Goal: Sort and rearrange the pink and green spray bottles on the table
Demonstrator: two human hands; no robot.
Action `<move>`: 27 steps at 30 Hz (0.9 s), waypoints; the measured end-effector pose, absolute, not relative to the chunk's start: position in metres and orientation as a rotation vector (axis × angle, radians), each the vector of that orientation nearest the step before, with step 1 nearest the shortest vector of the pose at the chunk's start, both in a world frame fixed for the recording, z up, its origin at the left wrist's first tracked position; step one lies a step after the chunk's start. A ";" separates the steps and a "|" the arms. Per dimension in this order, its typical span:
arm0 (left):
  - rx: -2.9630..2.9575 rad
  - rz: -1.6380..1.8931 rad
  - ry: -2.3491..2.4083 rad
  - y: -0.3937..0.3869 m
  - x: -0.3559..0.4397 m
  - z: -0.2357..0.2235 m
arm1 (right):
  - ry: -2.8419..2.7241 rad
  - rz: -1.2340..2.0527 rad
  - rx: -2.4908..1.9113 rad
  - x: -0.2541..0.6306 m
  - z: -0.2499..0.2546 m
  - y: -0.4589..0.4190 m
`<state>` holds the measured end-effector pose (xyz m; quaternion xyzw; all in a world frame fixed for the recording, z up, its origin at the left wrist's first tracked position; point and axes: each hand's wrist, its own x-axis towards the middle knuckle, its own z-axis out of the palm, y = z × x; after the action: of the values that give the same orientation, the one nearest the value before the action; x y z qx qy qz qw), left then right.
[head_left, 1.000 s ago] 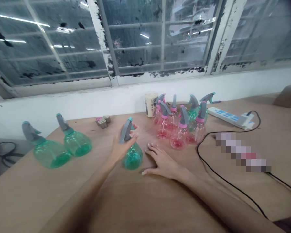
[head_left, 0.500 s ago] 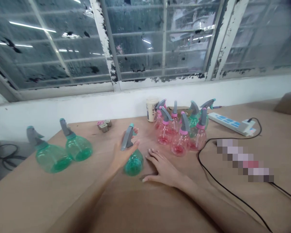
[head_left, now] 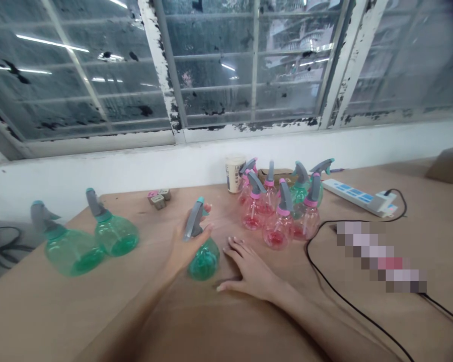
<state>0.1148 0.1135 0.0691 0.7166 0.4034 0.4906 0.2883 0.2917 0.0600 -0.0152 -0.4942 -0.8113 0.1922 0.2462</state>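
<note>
My left hand is wrapped round the neck of a green spray bottle with a grey head and teal nozzle. The bottle stands upright on the table, and part of my grip is hidden behind its head. Just right of it my right hand lies on the tabletop, fingers spread, holding nothing. Farther left stand two more green spray bottles, a nearer one and another one beside it. Beyond my right hand is a group of pink spray bottles, with green ones behind them.
A paper cup stands by the wall, and small grey and pink blocks lie left of it. On the right are a white power strip, its black cable and a blurred-out object. A brown box sits at the far right.
The view has tilted and shifted slightly. My left hand keeps its hold on the green spray bottle, and my right hand stays spread on the table; nothing else has visibly moved.
</note>
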 end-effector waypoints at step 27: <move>2.007 1.354 1.183 0.115 0.108 0.064 | -2.198 0.541 -1.362 0.290 -0.014 0.060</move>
<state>0.1079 0.1152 0.0637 0.7264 0.4281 0.4900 0.2213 0.2899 0.0604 -0.0140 -0.4995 -0.8062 0.1983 0.2475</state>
